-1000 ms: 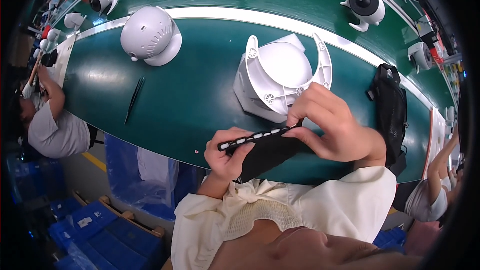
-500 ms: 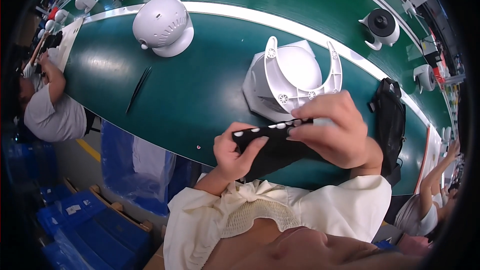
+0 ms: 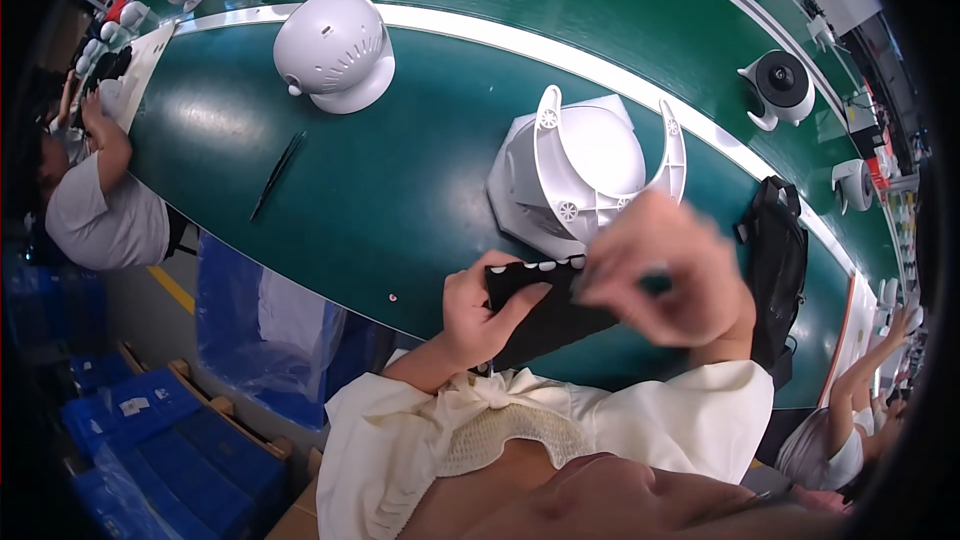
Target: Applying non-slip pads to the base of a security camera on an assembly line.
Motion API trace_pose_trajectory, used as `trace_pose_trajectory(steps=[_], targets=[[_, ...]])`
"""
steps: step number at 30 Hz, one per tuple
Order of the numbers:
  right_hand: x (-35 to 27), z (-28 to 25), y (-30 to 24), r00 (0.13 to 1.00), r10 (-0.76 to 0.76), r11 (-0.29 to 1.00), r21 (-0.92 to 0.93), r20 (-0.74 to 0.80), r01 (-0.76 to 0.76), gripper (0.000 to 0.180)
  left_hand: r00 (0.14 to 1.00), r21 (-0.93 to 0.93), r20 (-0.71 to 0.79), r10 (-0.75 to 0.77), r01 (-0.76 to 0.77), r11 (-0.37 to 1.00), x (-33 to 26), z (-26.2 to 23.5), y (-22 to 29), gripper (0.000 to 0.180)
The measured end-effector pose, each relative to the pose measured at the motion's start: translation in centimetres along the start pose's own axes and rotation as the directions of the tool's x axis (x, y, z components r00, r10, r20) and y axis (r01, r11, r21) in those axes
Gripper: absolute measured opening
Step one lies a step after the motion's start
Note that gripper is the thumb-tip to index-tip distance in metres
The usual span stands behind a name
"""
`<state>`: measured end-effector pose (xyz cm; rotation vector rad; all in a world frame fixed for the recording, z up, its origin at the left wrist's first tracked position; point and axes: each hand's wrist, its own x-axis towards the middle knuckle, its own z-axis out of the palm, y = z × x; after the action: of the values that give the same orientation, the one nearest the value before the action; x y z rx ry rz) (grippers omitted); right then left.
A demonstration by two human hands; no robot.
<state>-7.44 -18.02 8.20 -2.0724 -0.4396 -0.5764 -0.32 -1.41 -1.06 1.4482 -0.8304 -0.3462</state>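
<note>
My left hand (image 3: 482,312) grips the left end of a flat black panel (image 3: 545,312) with small white pads along its top edge. My right hand (image 3: 668,274), blurred by motion, covers the panel's right end and pinches it there. Both hands hold the panel just above the near edge of the green table (image 3: 380,190). Directly behind them stands a white plastic housing (image 3: 585,168) with two upright curved arms.
A white dome-shaped unit (image 3: 335,48) sits at the far left of the table, thin black tweezers (image 3: 277,174) near it. A black bag (image 3: 778,270) lies at my right. White camera units (image 3: 778,86) stand beyond the white stripe. Other workers sit at left (image 3: 100,210) and lower right (image 3: 850,420). Blue crates (image 3: 150,440) are below.
The black panel has turned from edge-on to showing its flat face. My right hand has slid down over its right end, and my view has shifted closer to the table.
</note>
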Motion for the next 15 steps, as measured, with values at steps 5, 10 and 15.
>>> trace_pose_trajectory(steps=[5, 10, 15], targets=[[3.6, -2.2, 3.6, 0.91, 0.349, 0.921, 0.259, -0.224, -0.29, 0.029, 0.998, -0.056, 0.035, -0.061, 0.063, 0.996, -0.2, 0.7, -0.4, 0.015], [3.5, -2.0, 5.5, 0.911, 0.398, 0.884, 0.312, -0.112, -0.348, 0.026, 0.998, -0.001, 0.011, -0.057, 0.057, 0.998, -0.3, 0.6, -0.4, 0.015], [3.8, -1.8, 5.7, 0.91, 0.402, 0.884, 0.303, -0.105, -0.356, 0.029, 0.999, 0.003, 0.032, -0.027, 0.027, 1.0, -0.4, 0.4, -0.7, 0.016]])
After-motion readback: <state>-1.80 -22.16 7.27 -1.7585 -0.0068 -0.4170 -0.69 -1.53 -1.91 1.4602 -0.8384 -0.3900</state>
